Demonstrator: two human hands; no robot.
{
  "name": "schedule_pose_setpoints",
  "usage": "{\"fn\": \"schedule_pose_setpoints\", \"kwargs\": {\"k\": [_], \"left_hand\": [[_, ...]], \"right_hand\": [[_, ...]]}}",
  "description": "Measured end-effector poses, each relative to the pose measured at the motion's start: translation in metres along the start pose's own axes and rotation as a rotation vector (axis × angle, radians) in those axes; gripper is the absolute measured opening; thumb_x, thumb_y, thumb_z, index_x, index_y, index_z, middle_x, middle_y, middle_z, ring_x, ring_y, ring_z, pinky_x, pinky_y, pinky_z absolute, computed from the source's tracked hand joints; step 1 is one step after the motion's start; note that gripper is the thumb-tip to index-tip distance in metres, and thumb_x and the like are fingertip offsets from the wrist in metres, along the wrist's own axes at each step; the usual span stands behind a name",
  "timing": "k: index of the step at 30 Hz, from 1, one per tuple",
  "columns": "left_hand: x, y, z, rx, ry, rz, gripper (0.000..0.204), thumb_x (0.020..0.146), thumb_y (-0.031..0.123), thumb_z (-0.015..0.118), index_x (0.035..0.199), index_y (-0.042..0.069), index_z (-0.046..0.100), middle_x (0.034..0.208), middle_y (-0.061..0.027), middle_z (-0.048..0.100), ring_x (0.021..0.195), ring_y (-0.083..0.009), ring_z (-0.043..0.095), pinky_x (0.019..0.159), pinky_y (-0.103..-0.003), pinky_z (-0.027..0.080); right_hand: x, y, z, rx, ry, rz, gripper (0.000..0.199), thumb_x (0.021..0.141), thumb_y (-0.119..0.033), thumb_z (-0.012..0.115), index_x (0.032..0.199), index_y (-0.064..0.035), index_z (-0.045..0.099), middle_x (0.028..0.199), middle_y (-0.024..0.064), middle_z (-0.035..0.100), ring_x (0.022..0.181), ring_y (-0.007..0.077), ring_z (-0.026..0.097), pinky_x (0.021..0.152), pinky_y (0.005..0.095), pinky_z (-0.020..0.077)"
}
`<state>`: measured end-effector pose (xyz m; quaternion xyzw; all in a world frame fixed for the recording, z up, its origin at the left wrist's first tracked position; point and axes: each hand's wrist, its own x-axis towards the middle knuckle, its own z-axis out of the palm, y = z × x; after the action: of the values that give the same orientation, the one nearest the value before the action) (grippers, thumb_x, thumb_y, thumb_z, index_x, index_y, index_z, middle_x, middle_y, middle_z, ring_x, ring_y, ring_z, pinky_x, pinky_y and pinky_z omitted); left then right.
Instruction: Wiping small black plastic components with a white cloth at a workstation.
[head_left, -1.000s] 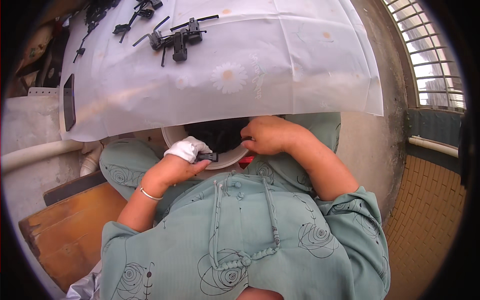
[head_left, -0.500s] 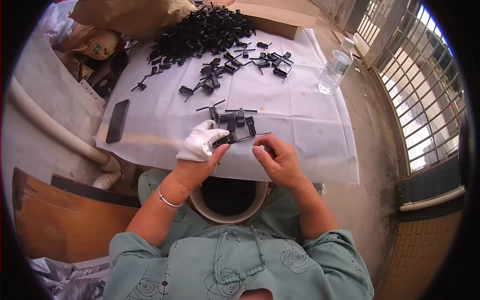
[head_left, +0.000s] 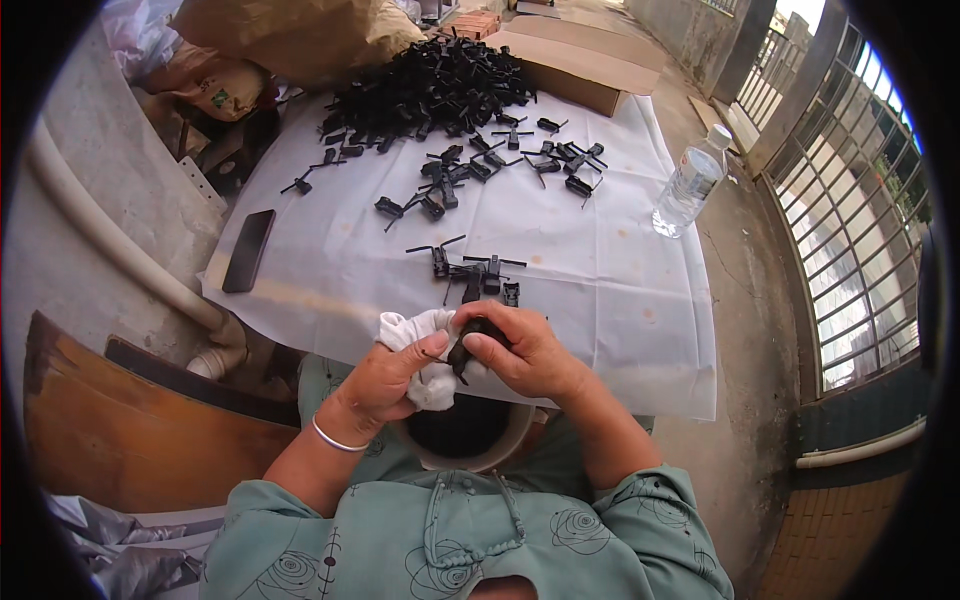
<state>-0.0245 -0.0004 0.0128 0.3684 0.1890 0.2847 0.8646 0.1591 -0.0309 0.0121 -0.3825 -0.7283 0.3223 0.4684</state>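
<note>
My two hands meet at the near edge of the covered table, above a bucket. My left hand, partly covered by a white glove with its thumb bare, is closed on a thin arm of a black plastic part. Fingers and thumb of my right hand are wrapped round the body of the same part and hide much of it. Just beyond the hands lie several similar black parts with thin rod-like arms. The pale-rimmed bucket has a dark inside; what it holds I cannot make out.
A big heap of black parts covers the table's far side, with loose ones in front. A phone lies at the left, a water bottle stands at the right edge. Behind are a cardboard box and brown paper.
My hands have come together and nearer to my body, over the bucket. A black part is now held between them. The view has tilted, so the table sits lower.
</note>
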Motion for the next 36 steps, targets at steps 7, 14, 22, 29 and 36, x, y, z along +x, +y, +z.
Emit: {"fn": "schedule_pose_setpoints", "kwargs": {"k": [7,14,22,29,36], "left_hand": [[0.015,-0.02,0.003,0.611,0.227,0.352,0.028,0.09,0.007,0.051,0.118,0.003,0.047,0.093,-0.0027,0.057,0.067,-0.0064,0.053,0.057,-0.02,0.045],[0.006,-0.014,0.014,0.604,0.122,0.143,0.028,0.088,0.002,0.049,0.115,0.003,0.047,0.087,-0.0011,0.056,0.059,-0.0052,0.052,0.051,-0.019,0.044],[0.007,-0.015,0.016,0.622,0.258,0.181,0.028,0.086,0.002,0.052,0.114,0.0,0.049,0.09,-0.0044,0.057,0.06,-0.0074,0.055,0.051,-0.02,0.047],[0.009,-0.023,0.023,0.942,0.377,0.287,0.027,0.081,0.004,0.057,0.107,-0.003,0.056,0.088,-0.009,0.061,0.07,-0.0143,0.062,0.063,-0.027,0.05],[0.009,-0.025,0.022,1.501,0.341,0.655,0.028,0.075,0.004,0.06,0.102,-0.003,0.06,0.095,-0.0191,0.062,0.079,-0.0293,0.062,0.073,-0.032,0.049]], "right_hand": [[-0.015,-0.008,0.006,-0.202,0.093,-0.033,0.03,0.073,-0.013,0.073,0.094,-0.004,0.053,0.061,0.0013,0.044,0.05,0.0101,0.039,0.047,0.0235,0.0341],[-0.014,0.007,0.004,0.221,0.129,0.486,0.027,0.084,-0.022,0.065,0.072,-0.0041,0.049,0.064,-0.0089,0.04,0.06,0.0041,0.036,0.052,0.0202,0.0328],[-0.023,0.007,0.007,-0.021,0.101,0.221,0.021,0.091,-0.02,0.052,0.081,-0.0011,0.052,0.065,0.0026,0.047,0.062,0.009,0.042,0.057,0.0269,0.0393],[-0.021,0.012,0.002,-0.007,-0.009,0.283,0.023,0.092,-0.015,0.049,0.077,0.001,0.054,0.063,0.0032,0.052,0.061,0.0083,0.046,0.058,0.0274,0.0411],[-0.03,0.029,0.021,0.189,0.118,0.325,0.023,0.093,-0.016,0.049,0.079,0.0011,0.057,0.065,-0.0011,0.052,0.064,0.0059,0.043,0.058,0.0245,0.0402]]}}
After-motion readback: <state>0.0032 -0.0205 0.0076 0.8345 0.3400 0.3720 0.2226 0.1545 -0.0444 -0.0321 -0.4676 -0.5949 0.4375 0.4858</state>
